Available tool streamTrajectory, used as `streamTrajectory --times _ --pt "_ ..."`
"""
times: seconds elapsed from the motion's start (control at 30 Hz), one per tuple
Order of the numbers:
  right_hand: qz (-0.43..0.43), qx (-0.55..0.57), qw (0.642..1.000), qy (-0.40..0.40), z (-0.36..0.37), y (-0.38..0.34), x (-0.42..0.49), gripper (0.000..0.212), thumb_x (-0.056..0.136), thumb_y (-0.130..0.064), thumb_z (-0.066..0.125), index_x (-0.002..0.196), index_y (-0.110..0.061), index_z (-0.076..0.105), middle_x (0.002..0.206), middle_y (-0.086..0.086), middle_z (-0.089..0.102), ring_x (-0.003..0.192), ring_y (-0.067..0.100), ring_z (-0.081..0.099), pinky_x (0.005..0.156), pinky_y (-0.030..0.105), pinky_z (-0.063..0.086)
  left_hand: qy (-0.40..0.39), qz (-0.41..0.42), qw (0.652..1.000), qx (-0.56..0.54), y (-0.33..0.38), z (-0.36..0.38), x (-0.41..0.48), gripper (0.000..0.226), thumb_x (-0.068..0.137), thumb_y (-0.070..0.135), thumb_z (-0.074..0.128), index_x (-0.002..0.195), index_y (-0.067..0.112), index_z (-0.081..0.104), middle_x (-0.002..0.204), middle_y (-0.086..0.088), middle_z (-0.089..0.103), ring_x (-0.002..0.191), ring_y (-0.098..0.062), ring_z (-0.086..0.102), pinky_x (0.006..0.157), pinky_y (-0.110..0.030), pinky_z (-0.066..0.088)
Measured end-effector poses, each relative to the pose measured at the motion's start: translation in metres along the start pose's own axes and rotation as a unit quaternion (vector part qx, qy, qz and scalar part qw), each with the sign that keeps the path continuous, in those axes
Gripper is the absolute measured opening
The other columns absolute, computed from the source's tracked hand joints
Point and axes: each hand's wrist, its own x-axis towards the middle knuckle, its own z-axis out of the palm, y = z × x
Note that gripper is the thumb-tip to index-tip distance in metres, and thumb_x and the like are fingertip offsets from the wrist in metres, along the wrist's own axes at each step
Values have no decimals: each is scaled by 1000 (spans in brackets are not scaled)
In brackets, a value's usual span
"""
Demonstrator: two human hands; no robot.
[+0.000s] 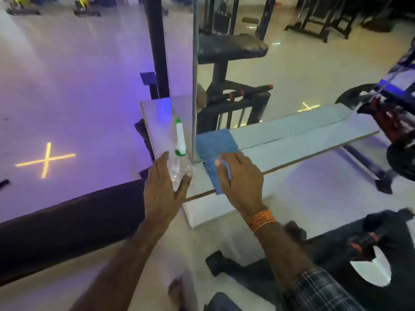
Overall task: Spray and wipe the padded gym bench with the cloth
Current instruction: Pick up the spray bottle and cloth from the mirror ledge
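A clear spray bottle [180,167] with a white and green nozzle stands on a pale ledge [292,149] at the corner of a mirrored pillar. My left hand [161,189] wraps round its lower body, thumb on the right side and fingers along the left. A folded blue cloth [212,176] lies on the ledge just to the right of the bottle. My right hand [240,176] rests flat on the cloth with spread fingers. The long black padded bench [67,223] runs across the lower left, below my left arm.
The mirror [247,68] above the ledge reflects the cloth and a black padded seat. A dark gym machine [399,131] stands at the right. A black dumbbell [215,262] and other dark gear lie on the floor by my feet. A black post [157,52] rises behind the ledge.
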Motion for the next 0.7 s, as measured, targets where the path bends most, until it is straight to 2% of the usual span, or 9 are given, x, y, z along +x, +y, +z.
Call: streamTrajectory --times 0.13,0.23,0.33,0.4,0.5,0.57,0.63,0.7 --pt "82 -15 992 -96 33 32 4 36 104 -42 50 119 -14 67 113 7 70 101 32 64 80 44 53 -4 -67 994 -84 4 28 21 63 97 49 59 147 14 43 142 -6 55 128 -28 53 105 -41 47" --pt "125 -50 978 -162 57 54 12 47 98 -44 61 136 -17 59 133 8 62 120 32 57 94 46 47 -3 -121 984 -128 10 44 37 53 98 53 58 138 19 47 124 2 64 112 -18 63 95 -38 56" --pt "179 -82 959 -204 75 68 20 64 93 -47 65 147 -19 45 152 12 45 138 34 42 109 53 37 19 -145 977 -153 17 47 48 41 96 63 50 126 36 47 101 30 63 95 9 63 79 -12 50" --pt "199 -79 950 -229 84 76 23 74 93 -52 63 153 -18 37 156 14 37 141 36 38 109 54 35 23 -153 975 -159 21 49 51 40 96 63 49 126 38 48 96 38 62 93 16 61 76 -5 46" --pt "208 -86 946 -235 90 82 28 81 93 -60 62 154 -15 33 147 16 44 131 36 46 102 52 42 34 -158 973 -165 22 51 54 55 95 54 57 137 20 50 103 31 60 97 18 60 76 2 44" --pt "228 -60 942 -238 91 82 30 87 92 -59 65 156 -13 28 144 16 46 129 36 49 102 51 46 32 -156 972 -171 24 49 54 58 95 46 63 140 14 48 108 15 65 97 9 64 76 -1 46" --pt "268 36 933 -237 92 80 30 87 94 -46 69 159 -9 24 148 18 46 135 37 49 106 49 47 31 -153 972 -178 26 48 53 57 94 39 69 140 13 48 111 5 66 96 4 65 77 -3 48" --pt "301 144 913 -236 92 76 29 70 98 -31 66 154 -5 35 146 18 53 134 36 53 106 45 48 35 -157 969 -188 28 46 51 52 95 33 71 139 13 51 111 10 67 99 9 64 79 -3 48"
